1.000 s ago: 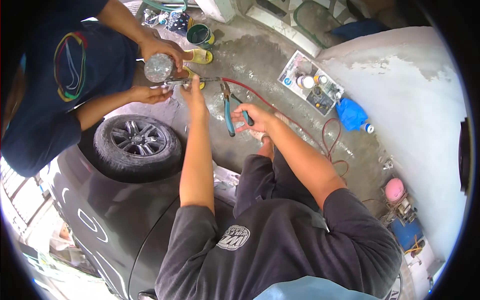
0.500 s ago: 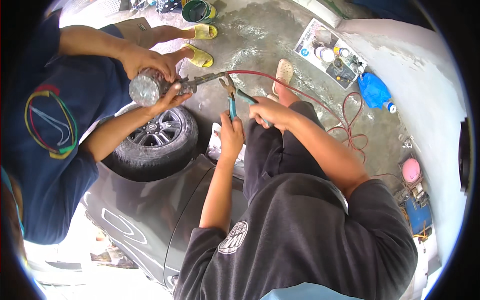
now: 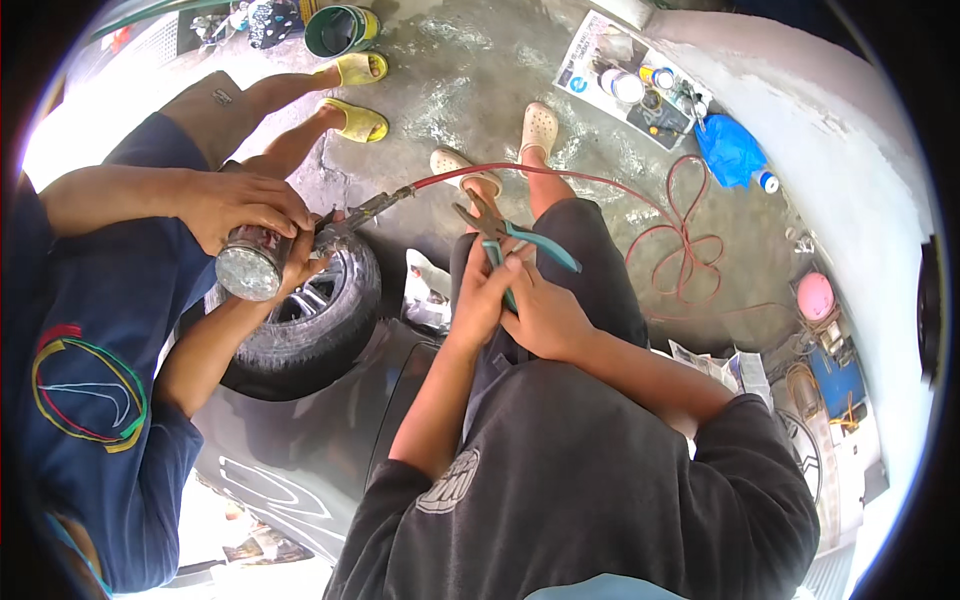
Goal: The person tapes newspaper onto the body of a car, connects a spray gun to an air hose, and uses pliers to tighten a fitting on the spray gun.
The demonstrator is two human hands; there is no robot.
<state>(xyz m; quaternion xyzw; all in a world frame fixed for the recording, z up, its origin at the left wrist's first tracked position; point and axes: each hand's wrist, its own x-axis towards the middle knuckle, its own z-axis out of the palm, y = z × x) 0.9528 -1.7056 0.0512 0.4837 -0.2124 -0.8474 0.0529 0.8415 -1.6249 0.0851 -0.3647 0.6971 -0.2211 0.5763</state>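
Both hands are now together at the chest: the left hand [image 3: 487, 290] and the right hand [image 3: 540, 318] are each clenched around the pliers [image 3: 508, 243], whose teal grips show above the fingers and whose metal nose points up and away from the body. One second ago the left hand was extended to the spray gun and only the right hand carried the pliers; half a second ago the nose stood at the hose fitting. The tool has since been drawn back and is clear of the fitting, which suggests a regrip or a check of the tool before further work on that joint. Just left of the hands stands the dark car [image 3: 330, 440] with its tyre [image 3: 325, 320]. Beyond the tyre, another person's two hands [image 3: 240, 215] grasp the spray gun [image 3: 350, 222] and its round cup [image 3: 247, 272]. The red hose [image 3: 680, 235] runs from the gun across the wet concrete floor [image 3: 470, 80] in loose loops. Farther off, a flat printed sheet [image 3: 590, 60], white and blue, carries several small round tins. Right of it lies a crumpled blue bag [image 3: 730, 150]. A green bucket [image 3: 340, 30] stands at the top edge. A pink round object [image 3: 815, 297] rests near the wall.
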